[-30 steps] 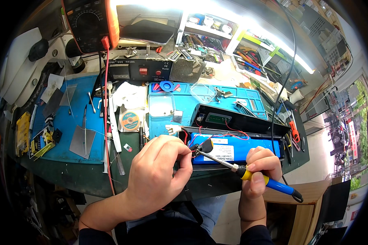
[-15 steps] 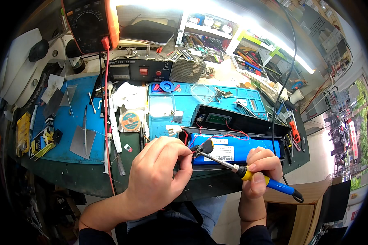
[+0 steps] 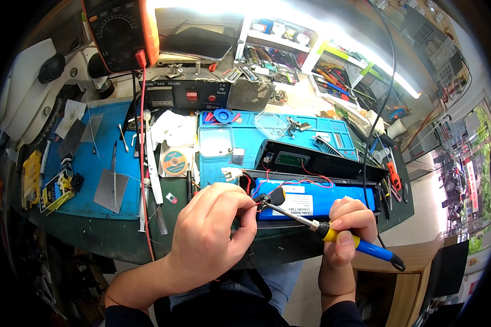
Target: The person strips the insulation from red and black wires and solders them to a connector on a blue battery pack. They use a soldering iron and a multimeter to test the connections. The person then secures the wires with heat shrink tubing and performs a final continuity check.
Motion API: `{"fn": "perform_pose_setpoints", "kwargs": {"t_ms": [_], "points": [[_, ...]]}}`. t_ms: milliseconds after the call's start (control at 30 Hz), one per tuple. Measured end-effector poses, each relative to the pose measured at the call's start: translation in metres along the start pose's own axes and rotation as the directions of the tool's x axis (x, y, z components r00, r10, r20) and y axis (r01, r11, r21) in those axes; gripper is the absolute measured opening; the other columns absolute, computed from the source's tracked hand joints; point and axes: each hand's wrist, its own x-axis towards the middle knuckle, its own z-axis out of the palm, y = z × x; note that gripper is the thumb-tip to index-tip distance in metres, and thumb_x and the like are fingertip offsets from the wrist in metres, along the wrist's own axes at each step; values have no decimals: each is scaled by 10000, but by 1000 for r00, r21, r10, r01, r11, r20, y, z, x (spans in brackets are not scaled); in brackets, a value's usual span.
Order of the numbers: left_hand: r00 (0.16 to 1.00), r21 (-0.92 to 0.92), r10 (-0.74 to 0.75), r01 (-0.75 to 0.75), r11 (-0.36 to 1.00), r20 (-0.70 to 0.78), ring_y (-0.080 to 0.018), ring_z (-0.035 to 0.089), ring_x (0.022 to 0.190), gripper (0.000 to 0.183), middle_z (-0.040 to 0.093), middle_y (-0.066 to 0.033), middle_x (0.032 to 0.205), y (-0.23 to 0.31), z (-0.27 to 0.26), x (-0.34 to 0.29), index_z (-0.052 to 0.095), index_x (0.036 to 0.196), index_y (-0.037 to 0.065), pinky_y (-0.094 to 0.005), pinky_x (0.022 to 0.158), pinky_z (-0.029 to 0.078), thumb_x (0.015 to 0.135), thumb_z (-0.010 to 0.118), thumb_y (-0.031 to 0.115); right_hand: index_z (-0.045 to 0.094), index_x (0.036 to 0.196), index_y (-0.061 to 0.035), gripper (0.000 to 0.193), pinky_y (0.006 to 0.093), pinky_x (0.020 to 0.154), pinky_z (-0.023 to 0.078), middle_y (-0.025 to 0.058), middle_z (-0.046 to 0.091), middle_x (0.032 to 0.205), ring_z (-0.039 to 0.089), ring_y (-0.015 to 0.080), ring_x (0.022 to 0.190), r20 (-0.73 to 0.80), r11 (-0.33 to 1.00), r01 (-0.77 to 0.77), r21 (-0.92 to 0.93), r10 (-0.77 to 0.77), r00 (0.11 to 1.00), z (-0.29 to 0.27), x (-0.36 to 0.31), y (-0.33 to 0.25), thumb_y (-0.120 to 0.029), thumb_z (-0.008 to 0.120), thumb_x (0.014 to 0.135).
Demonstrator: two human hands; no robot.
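Observation:
My right hand (image 3: 350, 229) is closed round the yellow and blue handle of a soldering iron (image 3: 372, 248). The iron's metal shaft slants up and left, and its tip meets a small dark connector (image 3: 263, 200) with a red wire. At that connector, my left hand (image 3: 215, 220) pinches the red wire between thumb and fingertips. Behind both hands lies a blue battery pack (image 3: 327, 193) with a white label, in an open black case. A black case half (image 3: 338, 163) with a small green board leans behind the pack, joined by thin red wires.
A blue work mat (image 3: 245, 119) holds a clear plastic box (image 3: 215, 140) and small parts. Left of it are a solder wick reel (image 3: 175, 162) and a long red lead (image 3: 142, 131) from a multimeter (image 3: 120, 32). The iron's black cable (image 3: 384, 109) hangs at right.

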Motion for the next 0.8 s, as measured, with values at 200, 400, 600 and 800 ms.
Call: {"fn": "perform_pose_setpoints", "kwargs": {"t_ms": [200, 400, 600, 800], "points": [[1000, 6, 10, -10, 1000, -5, -211, 655, 745, 209, 687, -104, 950, 0, 0, 1, 650, 944, 24, -312, 608, 529, 796, 752, -83, 634, 932, -26, 151, 242, 535, 398, 84, 639, 774, 509, 102, 570, -3, 1000, 2, 0, -2, 1000, 1, 0, 1, -138, 682, 844], [1000, -1, -8, 8, 1000, 7, -207, 655, 749, 204, 686, -104, 964, 1, 0, 0, 649, 945, 22, -311, 610, 533, 801, 750, -81, 633, 925, -26, 148, 242, 536, 397, 81, 639, 767, 507, 103, 570, -8, 1000, -1, -3, 1, 1000, 1, 1, 1, -138, 681, 840], [1000, -8, -18, 18, 1000, 17, -204, 655, 749, 200, 686, -103, 967, 2, -1, 1, 647, 942, 22, -308, 610, 534, 804, 748, -81, 631, 916, -20, 150, 249, 538, 398, 85, 640, 765, 510, 111, 575, -24, 1000, -16, 3, 16, 1000, 2, 1, 0, -143, 679, 845], [1000, -3, -10, 10, 1000, 10, -198, 650, 740, 204, 684, -101, 966, 0, 0, 0, 647, 949, 23, -305, 609, 529, 806, 746, -85, 627, 907, -17, 149, 255, 542, 401, 86, 641, 763, 513, 113, 576, -35, 999, -39, 1, 39, 999, 3, 1, -1, -144, 677, 848]]}}
